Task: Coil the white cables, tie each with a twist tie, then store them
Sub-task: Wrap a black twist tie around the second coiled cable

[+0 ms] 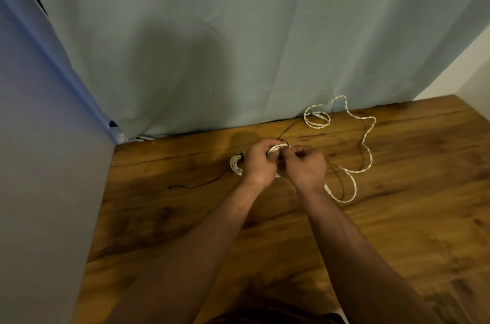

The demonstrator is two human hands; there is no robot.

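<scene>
Centrally, the white coil (236,164) sits over the worktop (397,217). The left hand (258,162) has its fingers curled round the coil's turns. The right hand (305,164) pinches at the coil's top edge, apparently on a dark strand (284,144), likely the twist tie, crossing the turns. Right of the coil, a second white cable (367,154) lies loose, nearer the right hand.

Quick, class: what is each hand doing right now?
Left hand: fingers curled round the coiled white cable.
Right hand: fingers pinching the same coil at its top; whether a tie too, cannot tell.
</scene>
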